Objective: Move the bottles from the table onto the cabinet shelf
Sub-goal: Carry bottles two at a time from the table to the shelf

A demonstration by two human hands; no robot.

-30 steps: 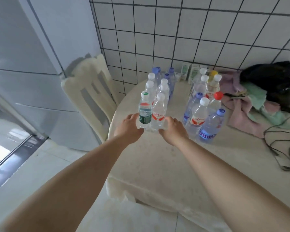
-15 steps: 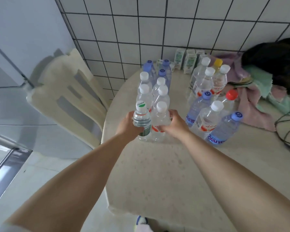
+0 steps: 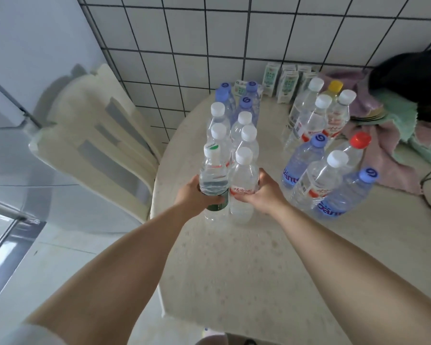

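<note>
The left hand (image 3: 193,195) has its fingers curled round the green-labelled bottle (image 3: 213,180), holding it at the label; the right hand (image 3: 261,192) wraps its fingers round the red-labelled bottle (image 3: 243,181) just beside it; the two bottles touch side by side at the near end of a double row of bottles (image 3: 230,120) on the round table (image 3: 234,265); a second cluster of bottles (image 3: 326,155) stands to the right, well apart; behind it lie small cartons (image 3: 286,83) against the tiled wall (image 3: 234,33), crumpled cloths (image 3: 393,135) further right, a cream chair (image 3: 97,135) to the left.
</note>
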